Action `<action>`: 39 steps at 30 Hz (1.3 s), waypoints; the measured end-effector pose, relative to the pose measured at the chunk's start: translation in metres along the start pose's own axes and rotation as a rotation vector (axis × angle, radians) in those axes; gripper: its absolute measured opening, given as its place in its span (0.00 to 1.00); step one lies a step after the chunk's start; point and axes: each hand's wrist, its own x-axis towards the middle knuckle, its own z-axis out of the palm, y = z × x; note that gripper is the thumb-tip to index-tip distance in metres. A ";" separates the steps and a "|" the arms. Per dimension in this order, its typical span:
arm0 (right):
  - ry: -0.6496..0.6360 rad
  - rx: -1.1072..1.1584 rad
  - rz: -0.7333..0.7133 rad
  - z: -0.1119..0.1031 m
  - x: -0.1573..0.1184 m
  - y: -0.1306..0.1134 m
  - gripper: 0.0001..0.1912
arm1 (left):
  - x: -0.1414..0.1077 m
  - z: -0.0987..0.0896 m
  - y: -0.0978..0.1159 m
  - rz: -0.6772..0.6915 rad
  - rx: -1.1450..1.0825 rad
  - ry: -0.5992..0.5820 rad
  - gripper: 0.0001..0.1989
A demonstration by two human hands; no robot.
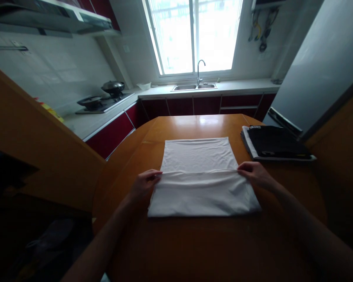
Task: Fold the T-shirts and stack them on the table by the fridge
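Note:
A white cloth garment (204,197), its exact kind not clear, lies on the wooden table (194,246). Its near part is folded over towards the window, and the flap's edge runs straight across the middle. At the left end of that edge, my left hand (145,183) pinches the fabric between thumb and fingers. My right hand (256,174) grips the opposite end of the same edge. Beyond the flap, the far half lies flat with small wrinkles.
A stack of folded dark and white clothes (278,143) sits at the table's right. Behind the table are a counter with a sink (185,87) and a stove with a wok (113,87). A refrigerator (320,66) stands at the right, a wooden panel (47,145) at the left.

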 end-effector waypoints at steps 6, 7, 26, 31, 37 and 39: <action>0.040 -0.021 0.004 0.002 0.015 0.003 0.17 | 0.015 0.012 -0.012 0.039 0.018 0.038 0.14; 0.033 -0.026 0.003 0.004 0.016 0.004 0.16 | 0.015 0.014 -0.015 0.048 0.017 0.034 0.14; 0.077 -0.048 -0.021 0.013 0.016 0.011 0.16 | 0.010 0.024 -0.021 0.059 0.184 0.080 0.17; 0.127 -0.329 -0.082 0.014 0.012 0.005 0.15 | 0.014 0.018 -0.018 0.087 0.327 0.121 0.20; 0.159 -0.568 -0.272 0.049 0.001 -0.042 0.21 | 0.024 0.047 0.028 0.211 0.371 -0.103 0.21; 0.061 -0.623 -0.303 0.071 -0.003 -0.051 0.24 | 0.025 0.068 0.036 0.208 0.452 -0.211 0.23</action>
